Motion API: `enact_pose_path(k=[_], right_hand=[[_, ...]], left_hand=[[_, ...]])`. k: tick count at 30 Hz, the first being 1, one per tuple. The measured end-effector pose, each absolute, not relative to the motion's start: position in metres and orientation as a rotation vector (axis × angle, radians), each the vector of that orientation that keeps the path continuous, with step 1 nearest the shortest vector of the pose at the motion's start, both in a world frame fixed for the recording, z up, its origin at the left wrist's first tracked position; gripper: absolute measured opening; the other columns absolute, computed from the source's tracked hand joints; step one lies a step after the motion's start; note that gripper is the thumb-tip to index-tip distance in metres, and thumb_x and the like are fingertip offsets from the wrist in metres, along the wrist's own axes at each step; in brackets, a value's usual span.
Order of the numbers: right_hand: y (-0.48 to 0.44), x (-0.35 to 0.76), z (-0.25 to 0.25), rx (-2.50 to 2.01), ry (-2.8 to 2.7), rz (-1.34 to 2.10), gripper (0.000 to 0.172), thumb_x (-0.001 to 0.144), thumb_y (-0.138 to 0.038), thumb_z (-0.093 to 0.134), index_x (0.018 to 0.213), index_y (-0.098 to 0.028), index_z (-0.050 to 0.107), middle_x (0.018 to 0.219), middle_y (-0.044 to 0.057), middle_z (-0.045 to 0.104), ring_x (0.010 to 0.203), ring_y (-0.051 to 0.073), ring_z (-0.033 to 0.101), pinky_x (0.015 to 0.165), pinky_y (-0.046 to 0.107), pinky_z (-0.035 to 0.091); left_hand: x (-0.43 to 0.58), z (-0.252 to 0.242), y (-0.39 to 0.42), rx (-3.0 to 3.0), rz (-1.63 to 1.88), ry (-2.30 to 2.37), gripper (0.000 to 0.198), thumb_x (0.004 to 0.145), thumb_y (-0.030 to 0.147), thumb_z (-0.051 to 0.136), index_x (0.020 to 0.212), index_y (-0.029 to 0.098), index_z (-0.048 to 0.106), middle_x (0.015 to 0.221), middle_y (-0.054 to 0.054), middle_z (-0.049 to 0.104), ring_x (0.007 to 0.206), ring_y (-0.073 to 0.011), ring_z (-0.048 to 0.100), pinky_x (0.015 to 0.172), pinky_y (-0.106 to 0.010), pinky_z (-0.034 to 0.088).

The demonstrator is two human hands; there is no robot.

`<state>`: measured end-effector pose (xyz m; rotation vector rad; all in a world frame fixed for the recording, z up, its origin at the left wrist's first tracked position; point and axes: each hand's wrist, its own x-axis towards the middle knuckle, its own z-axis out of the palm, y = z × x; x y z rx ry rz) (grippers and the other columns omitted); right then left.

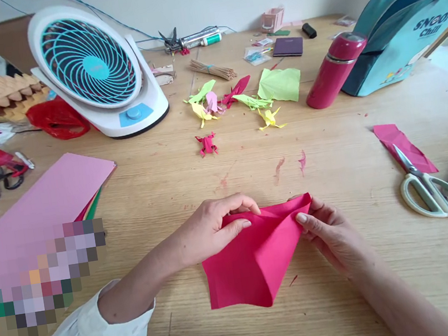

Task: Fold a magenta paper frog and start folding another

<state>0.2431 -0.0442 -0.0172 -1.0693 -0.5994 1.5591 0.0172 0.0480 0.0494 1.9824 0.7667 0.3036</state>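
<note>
A sheet of red paper (240, 278), partly folded, is held just above the table in front of me. My right hand (330, 231) pinches its right corner, thumb on the near face and fingers behind. At the upper left edge, my left hand (223, 221) has its thumb on the front and its curled fingers along the top; some fingertips are hidden. A fold runs from the pinched corner down to the bottom of the sheet. Beyond the hands sits a small red folded-paper frog (207, 144).
Yellow paper figures (269, 118) and a green sheet (280, 84) lie farther back. A fan (93, 69) and pink paper (55, 193) are left. Scissors (434, 198), a red paper strip (404, 146), a red flask (334, 73) and a blue bag (401, 34) are right.
</note>
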Motion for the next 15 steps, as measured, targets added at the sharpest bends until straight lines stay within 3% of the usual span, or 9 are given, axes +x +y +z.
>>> enact_pose_path(k=[4,7,10,12,15], right_hand=[[-0.044,0.24,-0.017,-1.1,-0.546,1.509,0.022,0.072,-0.032,0.085,0.086,-0.023,0.07,0.076,-0.001,0.067,0.06,0.008,0.052,0.055,0.017,0.043],[-0.044,0.239,-0.017,-1.124,-0.525,1.454,0.023,0.071,-0.032,0.086,0.083,-0.021,0.068,0.068,-0.003,0.06,0.054,0.006,0.043,0.048,0.015,0.036],[-0.044,0.237,-0.017,-1.132,-0.516,1.433,0.025,0.072,-0.032,0.086,0.083,-0.021,0.066,0.07,-0.003,0.059,0.056,0.006,0.043,0.048,0.015,0.036],[-0.045,0.236,-0.016,-1.131,-0.519,1.42,0.025,0.072,-0.032,0.085,0.082,-0.021,0.064,0.071,-0.003,0.058,0.057,0.006,0.043,0.048,0.015,0.036],[-0.045,0.235,-0.016,-1.132,-0.545,1.408,0.025,0.074,-0.032,0.084,0.081,-0.022,0.062,0.072,-0.003,0.057,0.058,0.006,0.043,0.048,0.015,0.036]], left_hand=[[0.019,0.049,0.045,1.989,0.291,0.774,0.014,0.095,0.029,0.055,0.101,0.021,0.065,0.097,0.002,0.07,0.087,-0.0124,0.063,0.08,-0.023,0.045],[0.02,0.052,0.038,2.03,0.289,0.763,0.028,0.094,0.045,0.055,0.09,0.018,0.064,0.092,-0.001,0.066,0.085,-0.0147,0.061,0.079,-0.026,0.044],[0.022,0.058,0.027,2.085,0.279,0.773,0.037,0.086,0.055,0.063,0.085,0.018,0.063,0.095,-0.002,0.063,0.086,-0.0166,0.059,0.078,-0.028,0.043],[0.024,0.06,0.02,2.127,0.259,0.817,0.036,0.082,0.053,0.069,0.083,0.018,0.063,0.099,-0.003,0.061,0.089,-0.0174,0.059,0.078,-0.029,0.043],[0.026,0.057,0.014,2.217,0.243,0.889,0.023,0.084,0.035,0.07,0.075,0.018,0.058,0.096,-0.001,0.06,0.091,-0.0168,0.058,0.079,-0.029,0.042]])
